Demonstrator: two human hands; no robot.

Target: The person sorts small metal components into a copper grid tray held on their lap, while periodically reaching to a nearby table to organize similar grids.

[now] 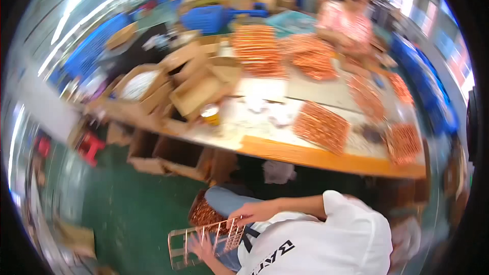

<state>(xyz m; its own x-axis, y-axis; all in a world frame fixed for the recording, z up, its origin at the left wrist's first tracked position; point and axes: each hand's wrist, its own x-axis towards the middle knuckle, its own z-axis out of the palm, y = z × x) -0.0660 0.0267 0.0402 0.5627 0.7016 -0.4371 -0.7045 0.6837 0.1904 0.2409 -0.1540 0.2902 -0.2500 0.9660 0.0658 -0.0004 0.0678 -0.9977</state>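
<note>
Low in front of the bench (285, 151), my right hand (246, 213) grips the copper-coloured rack (235, 234) at its corner; my left hand (202, 247) spreads wide against its bars. Its end nearest me looks filled, the rest bare, so I judge much remains. Finished-looking copper panels (321, 127) lie on the bench.

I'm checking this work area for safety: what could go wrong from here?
The left hand has its fingers among the bars of the copper-coloured frame, so a finger might catch or get scratched.

The right hand grips one end; if that hold slipped, the frame might tilt or drop.

On the table, the tall stack of orange-copper pieces could perhaps slide if bumped.
</note>
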